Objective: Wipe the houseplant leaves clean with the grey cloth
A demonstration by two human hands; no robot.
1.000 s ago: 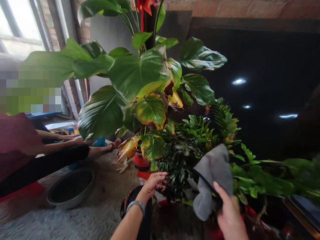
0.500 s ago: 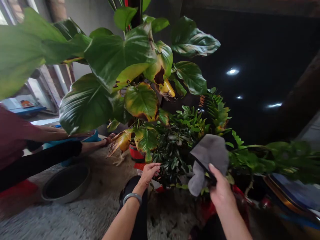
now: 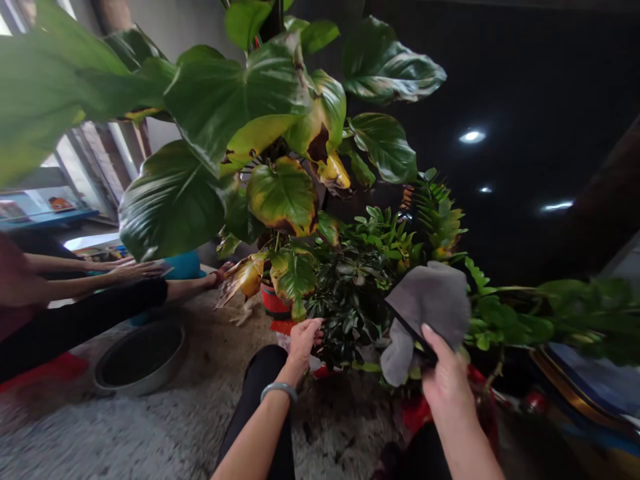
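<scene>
My right hand [image 3: 447, 377] grips a grey cloth [image 3: 433, 300] with a dark edge, its thumb on top. The cloth hangs over the right side of a bushy plant with small dark green leaves [image 3: 345, 300]. At that plant's lower left, my left hand [image 3: 304, 341] has its fingers bent and close together among the outer leaves; whatever lies between the fingertips is hidden. A grey bangle [image 3: 279, 392] circles the left wrist. Above both hands spreads a tall plant with big leaves [image 3: 240, 93], some of them yellow and brown at the edges.
A red pot [image 3: 275, 303] stands under the big leaves. On the left, another person's hands [image 3: 133, 269] reach forward near a blue tub [image 3: 184, 265]. A wide grey basin [image 3: 141, 357] rests on the concrete floor [image 3: 165, 433]. Green branches [image 3: 565, 310] stretch out at the right.
My right hand has shifted slightly right with the cloth. My left hand has moved a little right and stays by the dark leaves. The other person's hands have come more into view.
</scene>
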